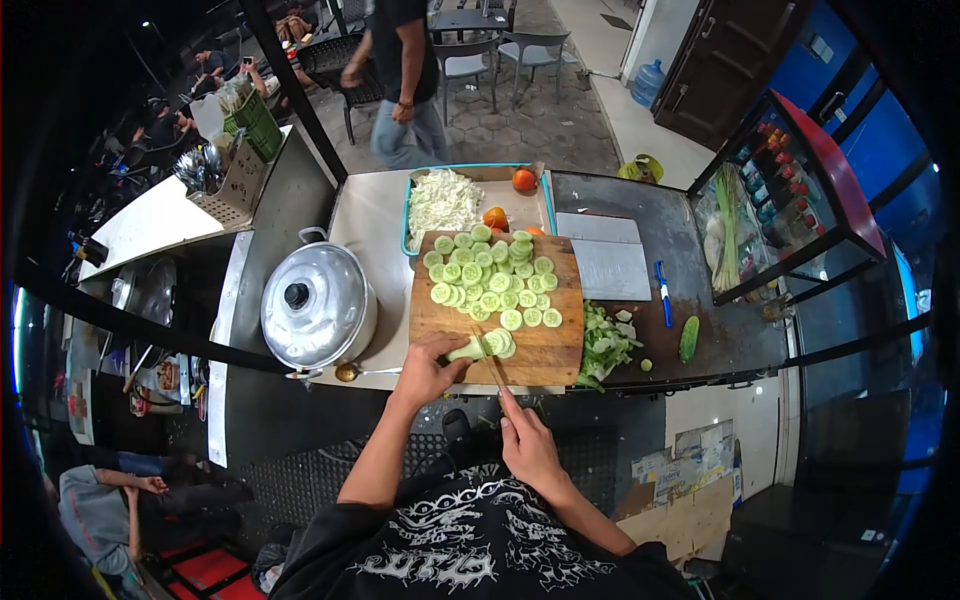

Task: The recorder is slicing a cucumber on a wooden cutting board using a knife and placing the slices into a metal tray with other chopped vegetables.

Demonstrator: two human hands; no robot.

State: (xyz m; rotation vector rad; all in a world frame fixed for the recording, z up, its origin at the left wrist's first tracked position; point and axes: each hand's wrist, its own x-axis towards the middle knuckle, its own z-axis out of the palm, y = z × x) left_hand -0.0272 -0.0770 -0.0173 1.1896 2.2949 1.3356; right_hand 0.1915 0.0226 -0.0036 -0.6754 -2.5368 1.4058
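My left hand point(429, 369) grips a peeled piece of cucumber point(468, 351) near the front edge of a wooden cutting board point(559, 352). In my right hand point(529, 439) is a kitchen knife point(489, 361), its blade slanting away from me at the cut end of the cucumber. Fresh slices point(501, 343) lean together just right of the blade. Farther up the board spreads a loose pile of cucumber slices point(490, 281). Behind it, a turquoise-rimmed tray point(553, 196) holds shredded cabbage point(442, 206) and several tomatoes point(523, 179).
A lidded aluminium pot point(319, 304) stands left, beside a spoon point(349, 372). Leafy trimmings point(606, 337), a whole cucumber point(689, 339), a blue-handled peeler point(663, 294) and a glass display case point(787, 195) are on the right. A person point(405, 82) is beyond the counter; another person point(105, 510) is at lower left.
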